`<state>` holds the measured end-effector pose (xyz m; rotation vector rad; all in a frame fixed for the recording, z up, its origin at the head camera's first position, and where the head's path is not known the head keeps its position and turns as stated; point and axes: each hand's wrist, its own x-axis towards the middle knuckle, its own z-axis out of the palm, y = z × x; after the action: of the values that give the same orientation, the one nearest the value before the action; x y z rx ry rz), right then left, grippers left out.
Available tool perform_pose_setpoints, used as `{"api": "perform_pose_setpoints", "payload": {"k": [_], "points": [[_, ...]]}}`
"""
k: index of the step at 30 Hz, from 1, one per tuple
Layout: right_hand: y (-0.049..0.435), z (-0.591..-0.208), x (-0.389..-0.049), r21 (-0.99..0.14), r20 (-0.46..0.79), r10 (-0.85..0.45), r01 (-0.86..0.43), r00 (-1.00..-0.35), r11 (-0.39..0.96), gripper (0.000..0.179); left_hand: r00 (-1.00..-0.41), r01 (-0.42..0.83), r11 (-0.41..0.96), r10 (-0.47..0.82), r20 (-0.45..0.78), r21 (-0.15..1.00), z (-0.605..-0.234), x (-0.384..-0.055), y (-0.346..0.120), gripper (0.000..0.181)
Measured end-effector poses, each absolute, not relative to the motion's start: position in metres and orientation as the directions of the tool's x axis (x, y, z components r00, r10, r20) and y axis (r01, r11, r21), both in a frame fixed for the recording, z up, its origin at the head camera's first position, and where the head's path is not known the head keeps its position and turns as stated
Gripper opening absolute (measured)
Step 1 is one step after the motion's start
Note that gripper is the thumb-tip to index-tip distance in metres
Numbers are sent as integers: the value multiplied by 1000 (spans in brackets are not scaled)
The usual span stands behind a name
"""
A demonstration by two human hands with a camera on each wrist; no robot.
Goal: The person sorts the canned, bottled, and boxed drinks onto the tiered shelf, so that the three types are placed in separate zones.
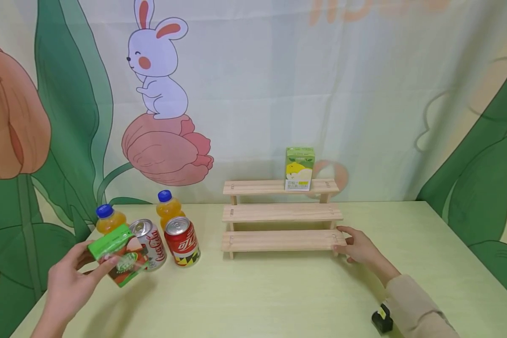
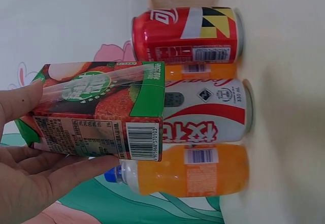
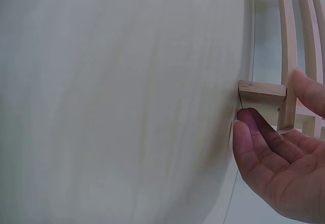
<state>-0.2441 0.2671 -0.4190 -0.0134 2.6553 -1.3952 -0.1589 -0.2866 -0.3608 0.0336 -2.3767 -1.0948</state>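
Observation:
My left hand (image 1: 69, 284) grips a green and red juice box (image 1: 120, 258), thumb on one face and fingers beneath it. The left wrist view shows the carton's barcode and red fruit pictures; it is tilted and held above the table, in front of a silver Coca-Cola can (image 2: 208, 112). My right hand (image 1: 361, 246) holds the right end of a three-step wooden rack (image 1: 280, 240) at its lowest step. In the right wrist view the thumb lies on the board and the other fingers curl below, near a short leg. A green pear juice box (image 1: 300, 170) stands upright on the top step.
Beside the silver can stands a red cola can (image 1: 182, 244). Two orange drink bottles with blue caps, one left (image 1: 110, 220) and one right (image 1: 169, 209), are behind the cans. A small black object (image 1: 382, 319) is by the right sleeve. A printed curtain (image 1: 253, 94) hangs behind the table.

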Motion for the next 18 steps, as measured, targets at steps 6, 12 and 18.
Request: {"api": "perform_pose_setpoints", "payload": {"k": [6, 12, 18], "points": [[267, -419, -244, -823, -124, -74, 61, -989, 565, 63, -865, 186, 703, -214, 454, 686, -339, -152, -273, 48], [267, -419, -244, -824, -124, -81, 57, -989, 563, 64, -866, 169, 713, -222, 448, 681, -326, -148, -263, 47], [268, -419, -244, -824, -120, -86, 51, -989, 564, 64, -855, 201, 696, -219, 470, 690, -322, -152, -258, 47]]}}
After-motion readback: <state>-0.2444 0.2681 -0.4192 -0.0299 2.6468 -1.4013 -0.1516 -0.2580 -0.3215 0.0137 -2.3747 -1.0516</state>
